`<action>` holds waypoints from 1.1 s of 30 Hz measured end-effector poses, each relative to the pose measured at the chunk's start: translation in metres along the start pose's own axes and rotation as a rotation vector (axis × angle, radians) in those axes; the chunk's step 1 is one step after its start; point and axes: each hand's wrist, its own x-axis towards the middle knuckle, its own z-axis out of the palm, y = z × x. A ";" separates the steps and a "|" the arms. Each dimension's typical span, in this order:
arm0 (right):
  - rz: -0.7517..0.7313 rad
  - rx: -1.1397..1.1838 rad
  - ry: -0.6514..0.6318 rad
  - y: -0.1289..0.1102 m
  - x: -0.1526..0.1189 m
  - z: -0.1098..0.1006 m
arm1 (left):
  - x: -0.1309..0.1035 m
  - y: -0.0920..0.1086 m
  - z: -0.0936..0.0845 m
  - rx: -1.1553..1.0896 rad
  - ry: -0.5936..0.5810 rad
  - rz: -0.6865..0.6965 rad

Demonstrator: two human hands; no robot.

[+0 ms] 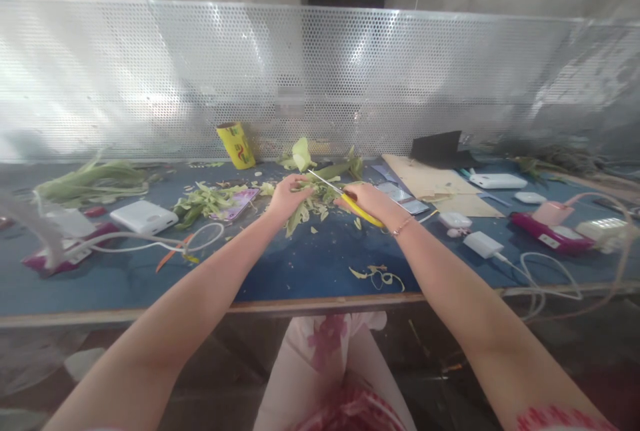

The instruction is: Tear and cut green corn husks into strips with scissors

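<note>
My right hand [367,201] is closed around yellow-handled scissors [364,211], whose thin metal blades point up and left over a heap of cut green leaves [323,199]. My left hand [290,196] is at the left side of this heap, its fingers bent around some leaf pieces; motion blurs the exact grip. Just beyond the fingers, a pale green leaf [301,154] stands up. Longer green stalks [333,171] lie behind the heap. Small leaf scraps are scattered over the blue table [300,264].
A yellow can [237,145] leans near the perforated metal screen [190,77]. More greens [200,204] lie by a purple phone [243,204]. White chargers [144,216] and cables flank both arms. Cardboard [425,181] and another phone [417,206] are at right. Peelings [377,277] lie near the front edge.
</note>
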 end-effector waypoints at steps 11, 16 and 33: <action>-0.041 -0.107 0.014 0.011 0.004 0.007 | 0.003 -0.005 -0.001 -0.016 -0.045 0.038; -0.034 -0.102 0.009 0.013 0.004 0.009 | 0.001 -0.003 0.000 -0.040 -0.056 0.016; -0.068 -0.146 -0.269 0.018 0.008 0.011 | -0.005 0.002 0.005 -0.103 -0.096 -0.052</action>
